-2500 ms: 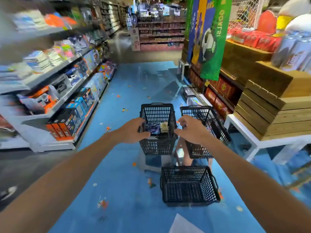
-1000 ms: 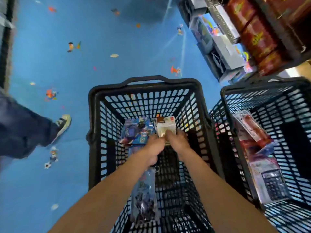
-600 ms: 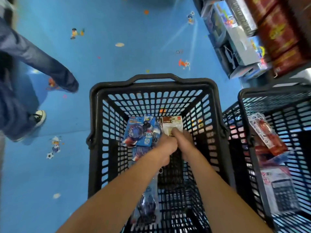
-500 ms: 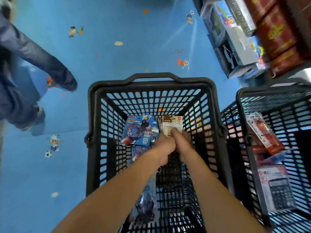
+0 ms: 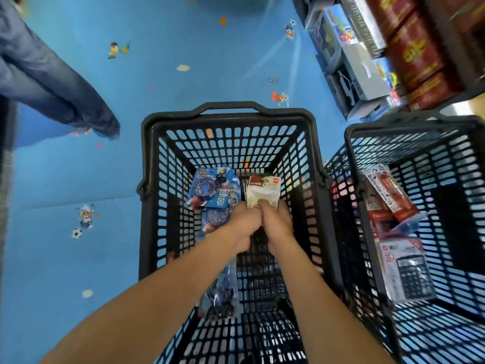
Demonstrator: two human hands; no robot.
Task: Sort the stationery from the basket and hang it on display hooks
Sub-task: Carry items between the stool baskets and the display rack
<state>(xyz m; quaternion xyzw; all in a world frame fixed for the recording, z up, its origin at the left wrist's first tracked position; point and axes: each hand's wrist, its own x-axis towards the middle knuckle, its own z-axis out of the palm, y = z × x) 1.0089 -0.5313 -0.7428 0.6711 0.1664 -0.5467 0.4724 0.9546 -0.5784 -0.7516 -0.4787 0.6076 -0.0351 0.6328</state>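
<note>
Fingers (image 5: 263, 204) curled on beige pkt (image 5: 263, 189): L hand (image 5: 242, 223), R hand (image 5: 278, 221).

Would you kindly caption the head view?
Left hand and right hand inside the black basket, right pinching a beige packet.

I've got the black mesh basket (image 5: 228, 119) upright, handle down at its far rim. Inside, toward the far end, there's a blue blister card (image 5: 212, 190) w/ a round item, tilted. A 2nd blue card (image 5: 215, 219) sits partly under it, nearer me. Just right of those, cream packets (image 5: 262, 190) w/ brown headers stand in a stack, the lower edge pinched by my right hand (image 5: 278, 222). A clear bag (image 5: 223, 292) of dark-blue items lies nearer me. To the right, a 2nd basket (image 5: 409, 127) holds a red pen pack (image 5: 391, 190) and a packaged calculator (image 5: 409, 274).
</note>
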